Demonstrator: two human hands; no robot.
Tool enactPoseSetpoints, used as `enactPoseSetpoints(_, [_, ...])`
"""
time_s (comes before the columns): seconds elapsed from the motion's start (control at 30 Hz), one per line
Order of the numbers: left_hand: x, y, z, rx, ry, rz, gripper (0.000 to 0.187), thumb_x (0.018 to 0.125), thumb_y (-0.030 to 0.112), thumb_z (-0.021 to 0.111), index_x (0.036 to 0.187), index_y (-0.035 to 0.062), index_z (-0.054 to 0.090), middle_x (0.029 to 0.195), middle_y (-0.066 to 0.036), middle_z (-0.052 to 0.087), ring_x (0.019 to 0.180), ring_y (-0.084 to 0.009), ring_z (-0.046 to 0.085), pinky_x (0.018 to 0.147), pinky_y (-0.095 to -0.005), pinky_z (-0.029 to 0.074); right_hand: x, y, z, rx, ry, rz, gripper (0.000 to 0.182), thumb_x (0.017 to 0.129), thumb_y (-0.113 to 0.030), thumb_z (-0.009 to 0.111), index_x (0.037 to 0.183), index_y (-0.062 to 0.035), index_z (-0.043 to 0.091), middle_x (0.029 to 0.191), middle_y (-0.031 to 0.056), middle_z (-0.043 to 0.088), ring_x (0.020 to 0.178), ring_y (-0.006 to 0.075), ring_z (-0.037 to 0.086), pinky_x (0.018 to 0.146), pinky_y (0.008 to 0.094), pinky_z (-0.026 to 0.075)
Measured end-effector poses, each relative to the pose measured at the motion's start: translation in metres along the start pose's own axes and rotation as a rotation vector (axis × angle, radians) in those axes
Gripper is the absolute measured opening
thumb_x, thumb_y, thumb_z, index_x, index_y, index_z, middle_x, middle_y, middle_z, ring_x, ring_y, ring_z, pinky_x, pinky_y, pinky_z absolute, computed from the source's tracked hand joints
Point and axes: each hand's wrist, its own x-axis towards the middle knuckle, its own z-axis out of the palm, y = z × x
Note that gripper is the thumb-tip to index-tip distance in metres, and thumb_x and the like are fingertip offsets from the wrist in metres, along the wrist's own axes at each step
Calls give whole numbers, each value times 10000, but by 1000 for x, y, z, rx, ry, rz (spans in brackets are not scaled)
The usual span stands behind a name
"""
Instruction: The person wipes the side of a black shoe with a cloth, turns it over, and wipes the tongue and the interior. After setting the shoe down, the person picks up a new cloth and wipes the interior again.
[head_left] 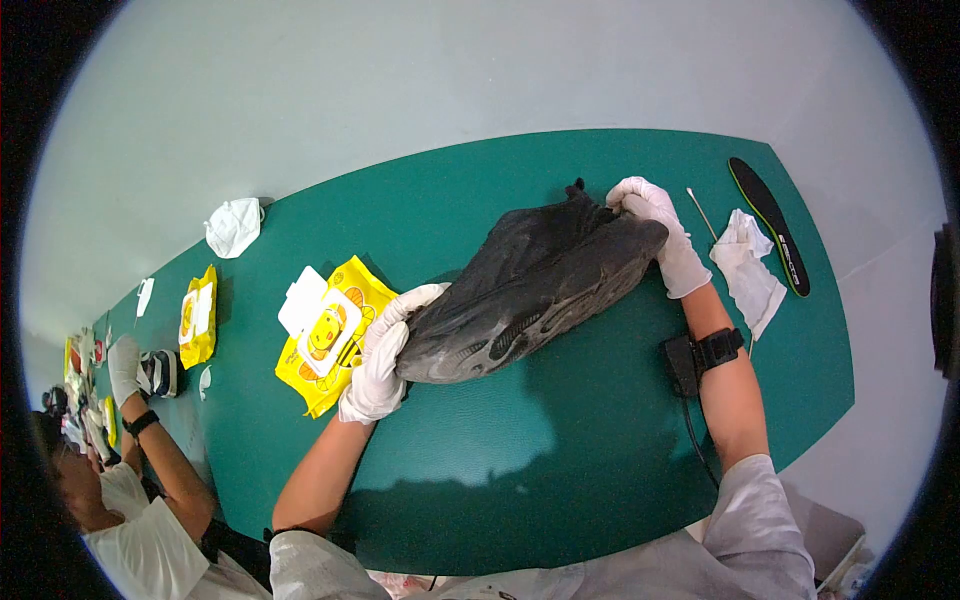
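Both my hands wear white gloves and hold a thin black bag above the table. A shoe seems to be inside it, its patterned sole showing faintly through the dark film. My left hand grips the lower left end, with the fingers wrapped around it. At the upper right end my right hand pinches the bag near its gathered edge. Just behind my left hand lies a yellow wipes pack, its white lid flipped up.
The green table carries a black insole, a crumpled white wipe and a swab on the right. Toward the left are a white face mask and another yellow pack. A co-worker's gloved hand touches a shoe.
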Motion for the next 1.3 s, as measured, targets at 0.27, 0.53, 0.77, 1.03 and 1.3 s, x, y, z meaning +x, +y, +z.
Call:
enactPoseSetpoints(0.27, [1,2,1,27,-5,16,572,1040,409,484,1407,-28,513,1442,-149,547,1336,-253,521,1170,-404,361,2,0,0,-60,5,-4,163,892,-90,528,956,-19,660,936,47,625,868,148,567,819,281,476])
enactPoseSetpoints(0.53, [0,3,3,2,6,-1,577,1033,410,503,1409,-28,505,1446,-148,544,1337,-252,520,1167,-403,368,2,0,2,-55,37,6,204,842,-106,540,963,-9,672,915,69,651,847,162,606,783,296,485])
enactPoseSetpoints(0.77, [0,5,4,2,11,-11,592,1026,434,512,1410,-15,512,1458,-151,535,1341,-260,520,1167,-419,370,2,-4,-1,-65,14,154,285,908,-68,507,1125,-21,686,951,33,640,863,127,574,804,252,472])
enactPoseSetpoints(1.03, [0,6,2,29,37,-23,614,1023,477,488,1383,-19,528,1439,-163,544,1334,-264,519,1170,-418,360,-5,-35,19,-90,-167,105,478,957,-3,515,1427,-62,576,1317,55,622,1144,135,571,1003,269,454])
enactPoseSetpoints(1.3, [-1,9,4,50,50,-40,615,1027,484,465,1369,-22,535,1425,-171,551,1321,-271,526,1171,-420,354,-5,-29,14,-149,-163,143,270,997,-192,665,1222,-47,698,1097,1,684,981,86,613,901,257,498])
